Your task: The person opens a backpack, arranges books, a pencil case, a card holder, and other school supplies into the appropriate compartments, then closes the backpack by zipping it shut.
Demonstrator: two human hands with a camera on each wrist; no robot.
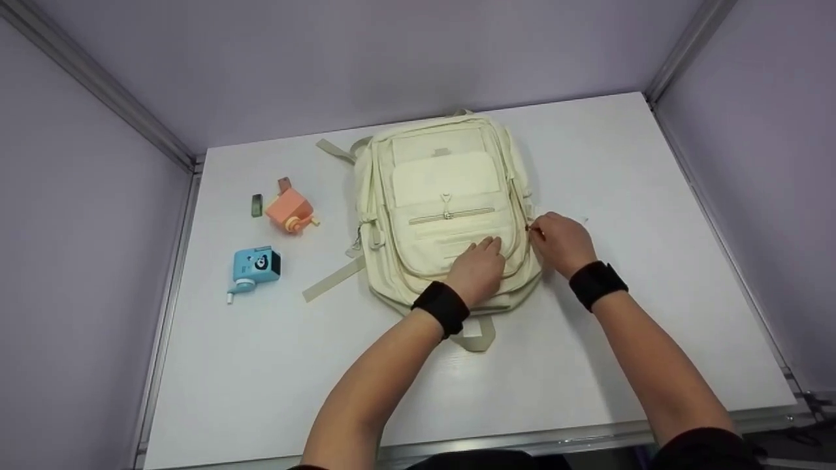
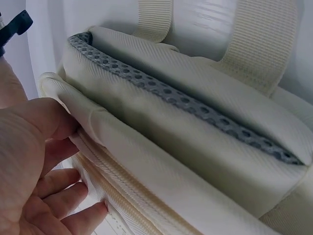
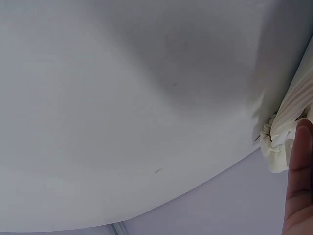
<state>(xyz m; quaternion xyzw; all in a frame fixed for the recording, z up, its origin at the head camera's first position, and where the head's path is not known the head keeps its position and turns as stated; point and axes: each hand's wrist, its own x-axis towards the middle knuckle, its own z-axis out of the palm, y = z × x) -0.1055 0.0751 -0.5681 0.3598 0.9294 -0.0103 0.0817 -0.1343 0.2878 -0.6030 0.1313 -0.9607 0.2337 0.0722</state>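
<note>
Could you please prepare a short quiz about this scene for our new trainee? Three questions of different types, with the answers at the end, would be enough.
1. True or false: the left grip is clear of the backpack.
2. Which sits higher in the head view, the orange box or the blue box?
3. Fill in: each wrist wears a ____ band.

Key: 1. False, it touches it. 2. The orange box. 3. Black.

The edge of the right wrist view cuts off most of the right hand and backpack; in the head view, the green object is too small to identify.
</note>
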